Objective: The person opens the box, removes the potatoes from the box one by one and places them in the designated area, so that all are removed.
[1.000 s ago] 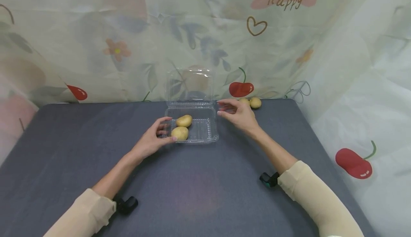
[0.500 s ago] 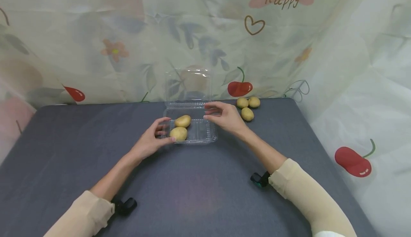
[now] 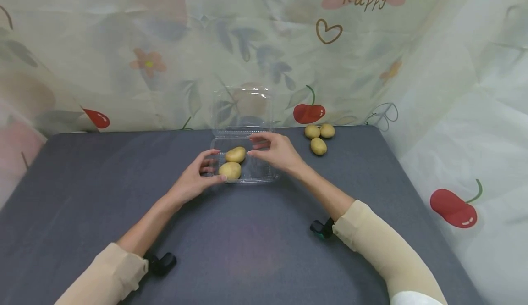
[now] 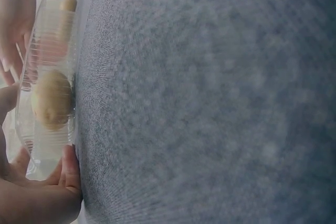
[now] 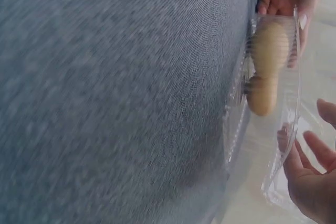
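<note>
A clear plastic clamshell box stands on the table with its lid raised at the back. Inside, toward the left end, lie two yellow potatoes, a rear one and a front one. My left hand holds the box's left end, thumb at the front rim and fingers along the side. Over the box's right half hovers my right hand, thumb and fingers apart with nothing between them, just right of the rear potato. In the right wrist view, both potatoes show through the clear wall.
Three more potatoes lie grouped at the table's back right, beyond my right hand. The dark grey table ends at a patterned curtain behind the box. Another curtain hangs along the right side.
My right hand has moved left from beside the back-right potatoes to over the box, uncovering those potatoes. My left hand and the box have stayed in place.
</note>
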A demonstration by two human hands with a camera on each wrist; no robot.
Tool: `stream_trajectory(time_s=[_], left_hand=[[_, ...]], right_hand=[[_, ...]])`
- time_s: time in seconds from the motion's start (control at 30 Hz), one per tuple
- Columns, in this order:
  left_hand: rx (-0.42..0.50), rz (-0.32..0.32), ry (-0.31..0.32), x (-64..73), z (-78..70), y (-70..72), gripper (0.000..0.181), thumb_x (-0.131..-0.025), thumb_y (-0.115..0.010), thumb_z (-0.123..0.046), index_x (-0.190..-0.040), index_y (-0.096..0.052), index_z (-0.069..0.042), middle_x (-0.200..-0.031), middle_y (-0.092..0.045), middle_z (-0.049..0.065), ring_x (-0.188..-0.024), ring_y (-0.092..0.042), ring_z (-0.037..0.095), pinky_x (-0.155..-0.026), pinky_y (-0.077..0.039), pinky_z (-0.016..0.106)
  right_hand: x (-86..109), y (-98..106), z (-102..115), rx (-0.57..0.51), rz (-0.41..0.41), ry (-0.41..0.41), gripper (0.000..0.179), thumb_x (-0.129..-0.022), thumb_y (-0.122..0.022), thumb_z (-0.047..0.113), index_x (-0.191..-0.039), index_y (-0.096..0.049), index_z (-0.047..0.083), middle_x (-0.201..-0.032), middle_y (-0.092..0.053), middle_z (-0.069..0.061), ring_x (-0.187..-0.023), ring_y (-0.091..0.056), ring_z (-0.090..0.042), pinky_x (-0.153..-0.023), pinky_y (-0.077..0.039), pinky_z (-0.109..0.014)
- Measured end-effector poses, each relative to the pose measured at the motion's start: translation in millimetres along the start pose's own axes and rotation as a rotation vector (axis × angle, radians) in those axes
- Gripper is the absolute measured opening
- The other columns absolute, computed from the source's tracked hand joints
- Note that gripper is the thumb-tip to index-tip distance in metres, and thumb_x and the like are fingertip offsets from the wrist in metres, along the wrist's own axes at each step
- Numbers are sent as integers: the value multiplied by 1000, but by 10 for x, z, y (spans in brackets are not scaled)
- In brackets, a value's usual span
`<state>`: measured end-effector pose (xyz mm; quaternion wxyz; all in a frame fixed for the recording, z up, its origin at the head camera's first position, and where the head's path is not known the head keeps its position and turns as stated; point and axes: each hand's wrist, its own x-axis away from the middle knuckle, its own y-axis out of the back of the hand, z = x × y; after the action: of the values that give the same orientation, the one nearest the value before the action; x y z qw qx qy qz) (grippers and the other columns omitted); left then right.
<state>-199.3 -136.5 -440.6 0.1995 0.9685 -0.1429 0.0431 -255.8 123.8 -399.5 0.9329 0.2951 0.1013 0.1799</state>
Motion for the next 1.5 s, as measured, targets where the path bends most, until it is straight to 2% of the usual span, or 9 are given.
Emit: stream_trajectory(time_s=[0.23, 0.4, 0.63, 0.83, 1.27, 1.4, 1.5], left_hand=[[12, 13, 4, -4, -17, 6, 81, -90, -75, -33, -155, -29, -23, -152, -37, 21, -132, -44, 38, -95, -44, 55], [11, 21, 6, -5, -6, 7, 81, -91, -75, -33, -156, -28, -23, -153, -35, 22, -132, -43, 39, -94, -44, 55], [-10, 10, 12, -9, 5, 12, 79, -90, -76, -36, -154, -32, -24, -151, -38, 18, -130, -46, 36, -94, -45, 53], [-8, 7, 18, -4, 1, 9, 78, -90, -76, -36, -153, -32, -26, -150, -39, 16, -130, -46, 34, -95, -45, 52], [-6, 19, 8, -14, -1, 6, 79, -91, -75, -31, -155, -29, -21, -152, -36, 22, -131, -44, 39, -94, -45, 54], [-6, 13, 3, -11, 1, 2, 80, -90, -75, -34, -155, -29, -23, -153, -36, 21, -131, -45, 37, -93, -46, 52], [-10, 7, 5, -10, 3, 1, 79, -90, -75, -35, -154, -30, -25, -152, -36, 20, -130, -45, 36, -93, -46, 52]], right_hand=[[-81, -106, 30, -11, 20, -30, 48, -88, -78, 20, -131, -63, 5, -127, -65, -15, -110, -67, -26, -85, -55, -32], [-118, -177, 19, 0, 27, -25, 47, -88, -78, 20, -130, -64, 5, -126, -66, -13, -110, -67, -26, -86, -54, -30], [-141, -240, 35, 62, 7, -47, 42, -88, -78, 23, -126, -67, 9, -122, -69, -6, -108, -68, -20, -85, -54, -29], [-170, -318, 49, 80, 16, -55, 43, -86, -79, 23, -125, -68, 8, -121, -70, -7, -105, -69, -20, -83, -54, -27], [-218, -432, 58, 193, -10, -38, 44, -85, -80, 23, -126, -69, 8, -116, -68, -7, -94, -69, -17, -81, -53, -28], [-212, -460, 51, 240, -3, -27, 42, -88, -77, 24, -127, -69, 10, -109, -68, -7, -90, -66, -16, -82, -51, -30], [-210, -475, 44, 252, 32, -49, 40, -92, -72, 28, -129, -68, 13, -110, -70, -5, -88, -65, -14, -80, -51, -31]])
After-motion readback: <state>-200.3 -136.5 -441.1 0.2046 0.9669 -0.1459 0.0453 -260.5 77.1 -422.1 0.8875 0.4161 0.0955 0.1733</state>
